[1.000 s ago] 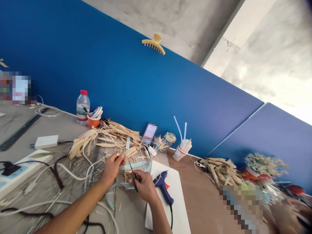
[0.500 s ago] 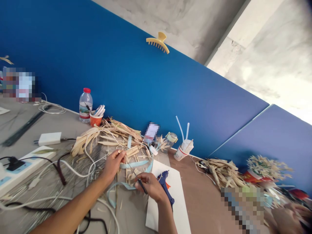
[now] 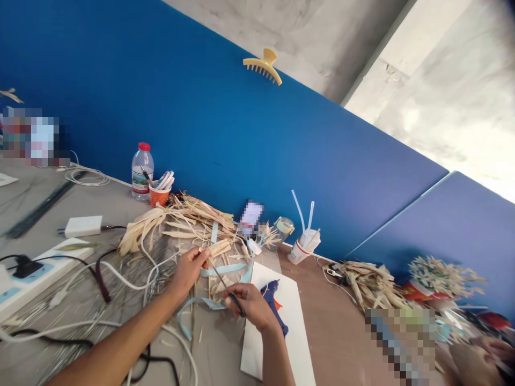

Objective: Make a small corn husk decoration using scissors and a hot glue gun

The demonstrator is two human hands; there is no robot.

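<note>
Left hand (image 3: 190, 272): pinched a dry husk strip (image 3: 218, 248).
Right hand (image 3: 250, 303): gripped black-handled scissors (image 3: 233, 298), blades directed toward the strip.
Glue gun (image 3: 271, 292): lay on white board (image 3: 296, 327).

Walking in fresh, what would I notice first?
Probably the yellow claw clip, on the top edge of the blue partition. Below, the left hand pinches a pale dried strip, and the right hand holds a thin, black-handled tool. Nearby, a blue glue gun lies on a white board.
</note>
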